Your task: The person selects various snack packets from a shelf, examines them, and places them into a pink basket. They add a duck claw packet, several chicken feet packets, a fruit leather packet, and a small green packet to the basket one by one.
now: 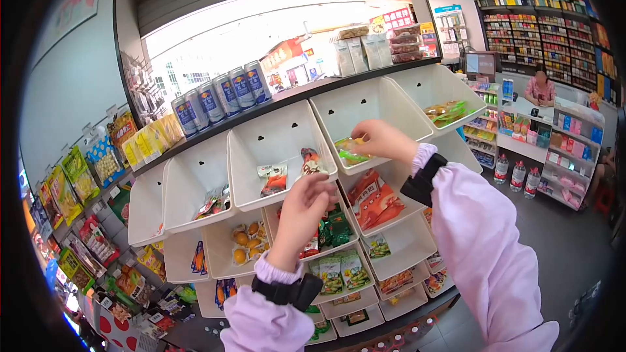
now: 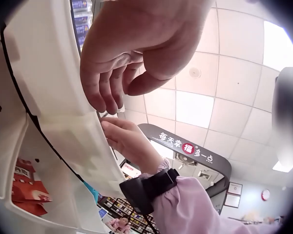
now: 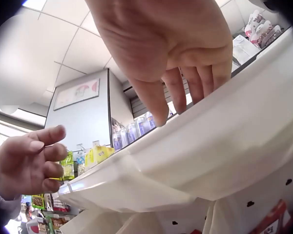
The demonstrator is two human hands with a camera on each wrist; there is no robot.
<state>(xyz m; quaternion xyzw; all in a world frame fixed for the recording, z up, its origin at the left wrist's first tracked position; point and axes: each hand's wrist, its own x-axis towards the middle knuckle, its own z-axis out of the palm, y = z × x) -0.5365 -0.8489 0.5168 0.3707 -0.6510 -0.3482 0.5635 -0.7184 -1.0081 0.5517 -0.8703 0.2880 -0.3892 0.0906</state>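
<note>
My right hand (image 1: 385,140) reaches over the front of a white bin (image 1: 375,107) in the top row, fingers pointing down at yellow-green snack packets (image 1: 351,154). In the right wrist view its fingertips dip behind the bin's rim (image 3: 195,114), so I cannot tell whether they pinch a packet. My left hand (image 1: 305,215) hovers in front of the neighbouring bin (image 1: 277,150), fingers loosely bent and nothing held, as the right wrist view shows its bare palm. Inside that neighbouring bin lie a red-and-white packet (image 1: 272,179) and a dark red packet (image 1: 312,161).
Lower bins hold red bags (image 1: 375,202), round yellow-orange items (image 1: 248,242) and green packets (image 1: 339,270). Blue cans (image 1: 225,94) and pale bags (image 1: 358,52) line the ledge above. Snacks hang at left; a person (image 1: 540,88) sits behind a counter at right.
</note>
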